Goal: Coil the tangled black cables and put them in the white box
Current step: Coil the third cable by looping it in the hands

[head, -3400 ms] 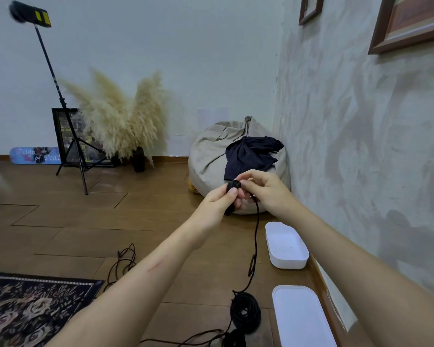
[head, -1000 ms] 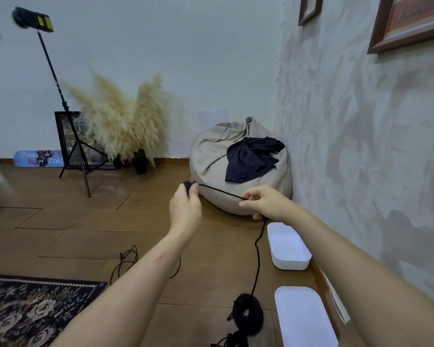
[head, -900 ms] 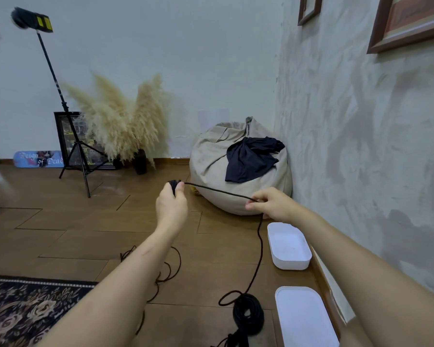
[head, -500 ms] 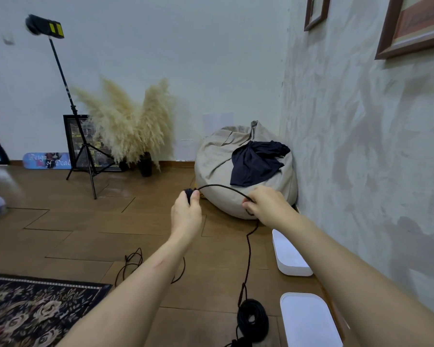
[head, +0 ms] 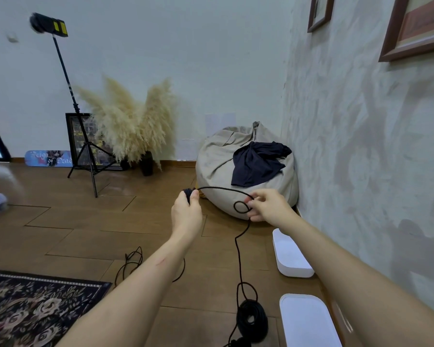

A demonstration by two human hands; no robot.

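Wooden floor (head: pixel 110 221) job, with the white box (head: pixel 296 271) sitting open just below my right arm. My left hand (head: pixel 187 211) grips the wound start of the black cable (head: pixel 238 259) and my right hand (head: pixel 268 206) pinches a small loop. I'm mid-coil, I'd say. Next I need to carry that loop over onto the left bundle.

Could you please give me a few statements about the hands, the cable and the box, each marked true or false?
1. Both the left hand and the right hand hold the same black cable. True.
2. The right hand pinches a small loop in that cable. True.
3. The coiled bundle lies inside the white box. False: it lies on the floor beside the white lid.
4. The dark cloth lies on the rug. False: it is draped over the bean bag.
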